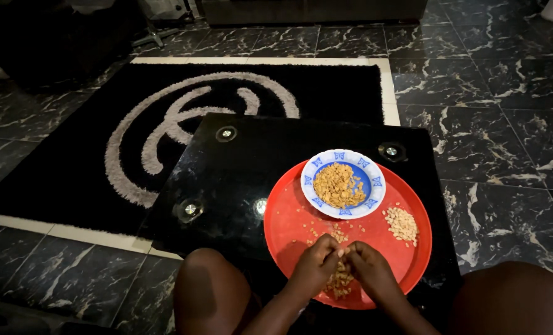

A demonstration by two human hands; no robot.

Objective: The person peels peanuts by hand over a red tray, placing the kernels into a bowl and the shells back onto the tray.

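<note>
Seeds (340,280) lie heaped at the red tray's (289,223) near edge. Left hand (315,265) and right hand (369,268) meet above them, fingertips pinched narrow on one seed.

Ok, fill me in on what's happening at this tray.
A seated person has both hands together over a red tray on a black glass table. The left hand and right hand pinch at small seeds piled beneath them. A blue-rimmed bowl holds more seeds, and a paler heap sits to the right.
</note>
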